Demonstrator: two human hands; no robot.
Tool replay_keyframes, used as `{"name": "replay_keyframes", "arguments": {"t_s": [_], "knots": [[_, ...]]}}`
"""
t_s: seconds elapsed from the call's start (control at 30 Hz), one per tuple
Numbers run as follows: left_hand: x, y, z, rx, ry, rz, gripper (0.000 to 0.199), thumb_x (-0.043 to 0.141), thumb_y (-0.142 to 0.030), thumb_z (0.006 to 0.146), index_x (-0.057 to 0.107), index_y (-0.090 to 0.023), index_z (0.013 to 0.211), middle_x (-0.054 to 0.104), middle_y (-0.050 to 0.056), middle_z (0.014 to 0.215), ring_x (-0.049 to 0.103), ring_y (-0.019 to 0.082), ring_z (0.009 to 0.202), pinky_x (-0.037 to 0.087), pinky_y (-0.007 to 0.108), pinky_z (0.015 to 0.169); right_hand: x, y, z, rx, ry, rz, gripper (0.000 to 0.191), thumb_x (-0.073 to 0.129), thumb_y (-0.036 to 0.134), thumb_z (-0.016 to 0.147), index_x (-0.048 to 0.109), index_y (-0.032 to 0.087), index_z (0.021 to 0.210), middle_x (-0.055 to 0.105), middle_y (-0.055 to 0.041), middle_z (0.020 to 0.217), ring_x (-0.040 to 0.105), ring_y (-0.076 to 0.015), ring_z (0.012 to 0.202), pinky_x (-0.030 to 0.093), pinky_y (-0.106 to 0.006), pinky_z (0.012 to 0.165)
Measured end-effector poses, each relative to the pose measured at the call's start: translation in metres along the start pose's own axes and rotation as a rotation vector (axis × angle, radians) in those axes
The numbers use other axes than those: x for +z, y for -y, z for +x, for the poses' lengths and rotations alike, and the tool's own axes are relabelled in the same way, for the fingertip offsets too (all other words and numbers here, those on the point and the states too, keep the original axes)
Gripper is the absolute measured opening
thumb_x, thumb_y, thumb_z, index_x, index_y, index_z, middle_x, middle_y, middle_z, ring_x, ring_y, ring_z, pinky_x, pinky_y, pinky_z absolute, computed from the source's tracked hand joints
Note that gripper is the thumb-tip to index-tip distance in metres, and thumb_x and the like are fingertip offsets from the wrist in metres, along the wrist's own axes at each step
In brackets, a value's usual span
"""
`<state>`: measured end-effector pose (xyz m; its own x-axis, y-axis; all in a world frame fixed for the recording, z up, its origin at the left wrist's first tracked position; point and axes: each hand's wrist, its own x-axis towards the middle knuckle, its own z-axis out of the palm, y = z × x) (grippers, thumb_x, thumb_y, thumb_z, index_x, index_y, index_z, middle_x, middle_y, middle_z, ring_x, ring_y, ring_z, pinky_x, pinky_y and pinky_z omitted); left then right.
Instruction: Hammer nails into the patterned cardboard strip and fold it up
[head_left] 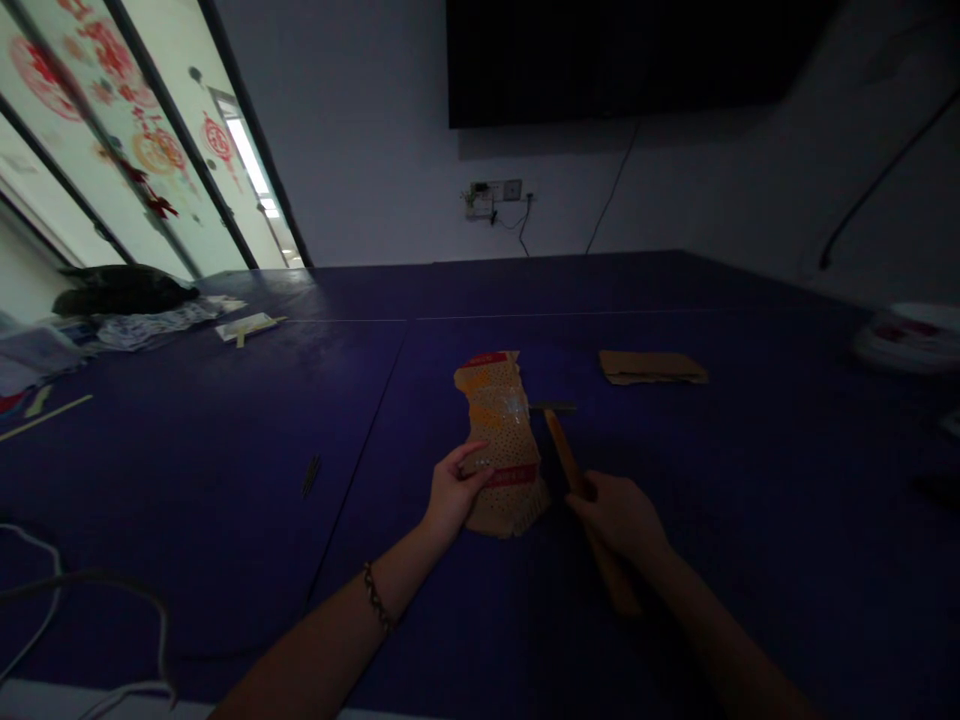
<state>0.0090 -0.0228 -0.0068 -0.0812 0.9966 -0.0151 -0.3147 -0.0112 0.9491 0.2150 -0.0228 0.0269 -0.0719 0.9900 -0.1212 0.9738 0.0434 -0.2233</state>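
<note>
- Straight ahead of you on the tabletop (225,430), the spotted cardboard piece (504,435) lies flat, its long axis running roughly away from you.
- Your left hand (452,487) is the nearer one, resting on the cardboard's left side, thumb and fingers parted; you cannot tell whether it pinches anything small.
- Your right hand (619,515) is closed around the wooden handle of the hammer (560,445), to the right of the cardboard.
- The hammer's head sits just beside the cardboard's right edge, beyond both your hands; contact is unclear.
- Thin dark pieces (310,476) lie apart, to your left.
</note>
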Motion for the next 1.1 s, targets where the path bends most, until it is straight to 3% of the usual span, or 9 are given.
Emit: {"name": "replay_keyframes", "arguments": {"t_s": [0.37,0.73,0.87,1.0,1.1], "knots": [[0.001,0.000,0.001,0.007,-0.004,-0.027,0.039,0.068,-0.014,0.056,0.061,-0.016,0.095,0.066,0.006,0.093,0.061,0.018,0.085,0.047,0.030,0.077,-0.001,-0.012,0.006,-0.036,0.027,-0.035,0.035,0.040,0.047,0.076,0.059,0.017,0.076,0.064,-0.0099,0.074,0.060,-0.0221,0.070,0.035,-0.028,0.054],[0.002,0.002,0.003,0.034,-0.011,0.004,0.036,0.066,-0.011,0.057,0.062,-0.016,0.093,0.066,0.005,0.089,0.061,0.017,0.081,0.047,0.029,0.074,-0.004,-0.015,0.008,-0.012,0.051,-0.013,0.043,0.038,0.056,0.074,0.060,0.020,0.069,0.064,-0.0078,0.072,0.060,-0.0221,0.069,0.034,-0.028,0.052],[0.002,0.003,0.004,0.046,-0.006,-0.007,0.036,0.066,-0.011,0.057,0.062,-0.016,0.092,0.066,0.004,0.087,0.061,0.016,0.080,0.047,0.028,0.073,-0.005,-0.022,0.010,-0.008,0.040,-0.001,0.049,0.035,0.061,0.073,0.056,0.020,0.057,0.062,-0.0073,0.065,0.059,-0.0215,0.063,0.033,-0.028,0.050],[0.003,0.004,0.006,0.029,0.005,0.010,0.036,0.066,-0.011,0.057,0.062,-0.016,0.092,0.066,0.005,0.089,0.061,0.016,0.080,0.048,0.027,0.071,-0.011,-0.021,0.009,0.012,-0.081,-0.006,0.043,0.034,0.053,0.078,0.050,0.021,0.054,0.059,-0.0051,0.056,0.056,-0.0188,0.054,0.030,-0.026,0.047],[0.003,0.003,0.007,0.053,0.012,0.041,0.037,0.066,-0.012,0.056,0.062,-0.016,0.092,0.066,0.005,0.088,0.060,0.016,0.077,0.048,0.027,0.070,-0.018,0.016,-0.004,-0.051,-0.274,0.050,0.035,0.030,0.038,0.083,0.053,0.020,0.065,0.058,-0.0045,0.055,0.055,-0.0171,0.050,0.030,-0.026,0.047]]}}
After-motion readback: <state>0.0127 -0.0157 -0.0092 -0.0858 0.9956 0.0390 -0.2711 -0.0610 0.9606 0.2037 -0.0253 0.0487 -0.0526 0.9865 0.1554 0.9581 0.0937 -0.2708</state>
